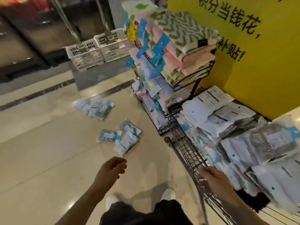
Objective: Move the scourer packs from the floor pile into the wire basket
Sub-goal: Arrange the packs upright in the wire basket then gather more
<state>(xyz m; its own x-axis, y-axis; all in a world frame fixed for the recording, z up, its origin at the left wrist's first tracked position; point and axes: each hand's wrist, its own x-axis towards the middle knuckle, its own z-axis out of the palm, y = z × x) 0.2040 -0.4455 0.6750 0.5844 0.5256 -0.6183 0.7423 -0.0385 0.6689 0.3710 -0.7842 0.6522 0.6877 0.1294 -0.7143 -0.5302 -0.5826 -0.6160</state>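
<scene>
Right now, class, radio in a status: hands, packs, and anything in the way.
Left hand empty, over floor. Right hand on basket rim, grip unclear. Near packs and far packs on floor. Nothing between left hand and near packs.

Warm, dim indoor light, glare spots on the glossy floor (48,143), heavy motion blur throughout, wide-angle bending at edges.

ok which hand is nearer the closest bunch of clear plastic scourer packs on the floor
Left. The left hand hangs just short of the closest bunch of clear plastic scourer packs; the right hand is off to their right, at the black wire basket.
</scene>
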